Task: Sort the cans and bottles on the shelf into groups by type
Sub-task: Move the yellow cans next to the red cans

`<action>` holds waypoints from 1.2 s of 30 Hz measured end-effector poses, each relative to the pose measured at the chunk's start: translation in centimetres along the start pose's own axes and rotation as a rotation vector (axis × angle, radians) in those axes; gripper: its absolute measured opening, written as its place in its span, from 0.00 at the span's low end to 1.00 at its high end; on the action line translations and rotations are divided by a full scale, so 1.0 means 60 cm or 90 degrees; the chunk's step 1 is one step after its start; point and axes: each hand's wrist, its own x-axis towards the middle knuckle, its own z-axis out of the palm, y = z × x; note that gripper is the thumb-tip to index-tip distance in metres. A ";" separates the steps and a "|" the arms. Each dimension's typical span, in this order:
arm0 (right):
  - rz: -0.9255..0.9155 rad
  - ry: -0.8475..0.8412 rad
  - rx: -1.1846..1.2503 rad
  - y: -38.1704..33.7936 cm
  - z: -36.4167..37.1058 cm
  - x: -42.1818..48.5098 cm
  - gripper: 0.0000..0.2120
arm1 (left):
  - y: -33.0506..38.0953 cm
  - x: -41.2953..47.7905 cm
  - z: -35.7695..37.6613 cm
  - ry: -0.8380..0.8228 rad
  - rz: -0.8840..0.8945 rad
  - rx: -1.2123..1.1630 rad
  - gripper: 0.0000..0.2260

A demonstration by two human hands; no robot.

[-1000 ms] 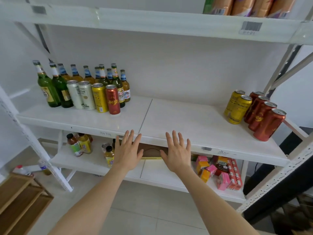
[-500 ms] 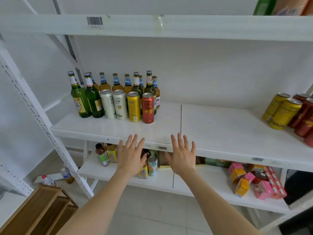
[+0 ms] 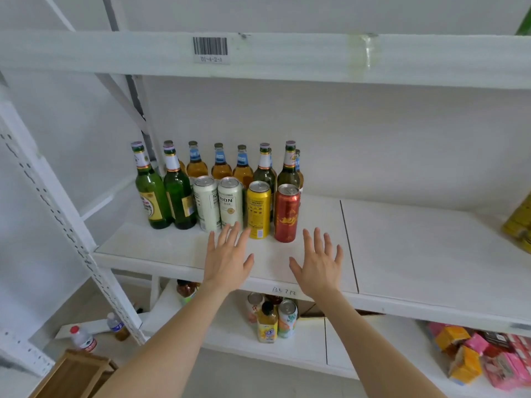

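On the white middle shelf [image 3: 416,254] a cluster stands at the left. Its front row holds two green bottles [image 3: 163,193], two white cans [image 3: 218,203], a yellow can [image 3: 258,209] and a red can [image 3: 286,213]. Behind them stand several amber bottles [image 3: 221,165] with blue neck labels and two more green bottles [image 3: 288,168]. My left hand [image 3: 227,258] hovers flat with fingers spread, its fingertips just before the white and yellow cans. My right hand [image 3: 317,262] is open too, a little right of the red can. Neither hand holds anything.
More yellow cans [image 3: 520,225] show at the shelf's far right edge. The lower shelf carries small bottles and cans [image 3: 273,317] and coloured cartons [image 3: 482,357]. A perforated upright [image 3: 66,222] stands at left, a wooden rack [image 3: 71,374] on the floor.
My view has swung left and closer to the bottle cluster. Both open hands have moved up from the shelf's front edge to over the shelf, near the cans.
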 end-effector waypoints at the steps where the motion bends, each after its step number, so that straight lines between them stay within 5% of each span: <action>1: 0.006 0.005 0.002 -0.008 0.002 0.013 0.35 | -0.010 0.012 0.001 0.003 0.003 -0.006 0.28; 11: 0.147 0.028 0.120 -0.055 0.034 0.112 0.39 | -0.059 0.135 0.029 0.026 0.076 -0.165 0.33; 22: 0.147 0.002 0.619 -0.030 0.085 0.203 0.33 | -0.036 0.231 0.053 0.017 0.001 -0.500 0.34; 30: 0.154 -0.017 0.721 -0.017 0.098 0.228 0.30 | -0.014 0.260 0.067 -0.010 -0.118 -0.632 0.32; 36: 0.158 -0.020 0.769 -0.011 0.092 0.200 0.30 | -0.011 0.244 0.058 -0.029 -0.105 -0.669 0.30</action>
